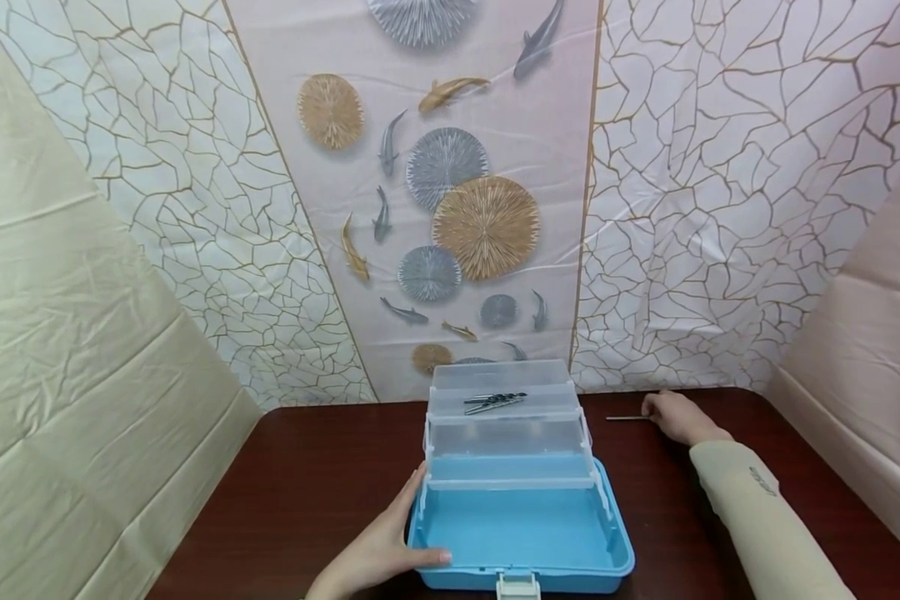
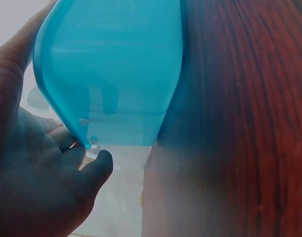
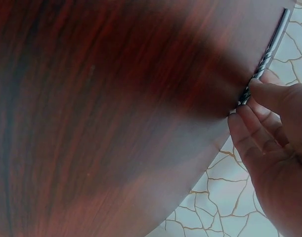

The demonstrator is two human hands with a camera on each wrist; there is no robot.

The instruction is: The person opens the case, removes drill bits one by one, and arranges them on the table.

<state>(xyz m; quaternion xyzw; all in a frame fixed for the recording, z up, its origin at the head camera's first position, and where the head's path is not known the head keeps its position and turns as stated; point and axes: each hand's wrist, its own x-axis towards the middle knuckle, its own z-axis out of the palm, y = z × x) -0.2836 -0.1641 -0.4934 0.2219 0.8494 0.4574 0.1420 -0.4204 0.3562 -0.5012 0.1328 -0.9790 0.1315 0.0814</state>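
A blue toolbox point(image 1: 521, 529) stands open on the table, its clear tiered trays point(image 1: 510, 437) raised at the back. My left hand point(image 1: 378, 546) grips its left side, thumb over the front rim and fingers along the side wall. The left wrist view shows that hand point(image 2: 37, 168) around the rim of the blue box point(image 2: 116, 64). Far to the right, my right hand point(image 1: 678, 417) pinches one end of a drill bit point(image 1: 626, 417) near the table's back edge. In the right wrist view, thumb and fingertips close on the fluted part of the drill bit point(image 3: 273, 47).
Several drill bits point(image 1: 495, 402) lie in the top clear tray. A pale latch point(image 1: 518, 586) hangs at the box front. The dark red wood table point(image 1: 307, 483) ends at a patterned cloth wall point(image 1: 450, 208), with beige cloth panels point(image 1: 82, 350) at the sides.
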